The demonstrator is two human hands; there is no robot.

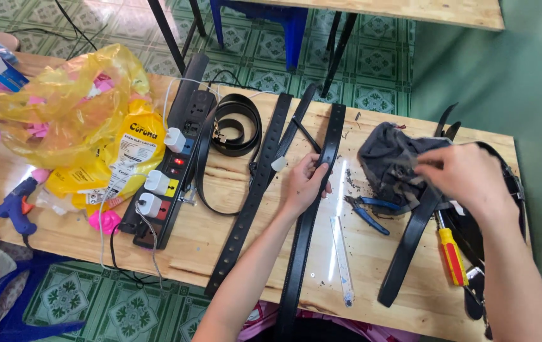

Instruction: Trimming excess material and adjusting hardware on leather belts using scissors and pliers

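Note:
My left hand (305,183) grips a long black belt (302,240) that lies across the wooden table (245,228) toward me. Just left of it lies a second black belt (252,190) with punched holes. My right hand (467,177) reaches to the right, fingers pinched on a dark grey cloth (388,158) that sits over more black belts (410,240). Blue-handled pliers (369,212) lie between my hands, amid dark scraps on the wood.
A black power strip (173,171) with white chargers lies at the left beside a coiled belt (236,126), yellow plastic bags (68,107) and a blue glue gun (14,206). A yellow-and-red screwdriver (451,253) and a clear ruler (342,259) lie near the front edge.

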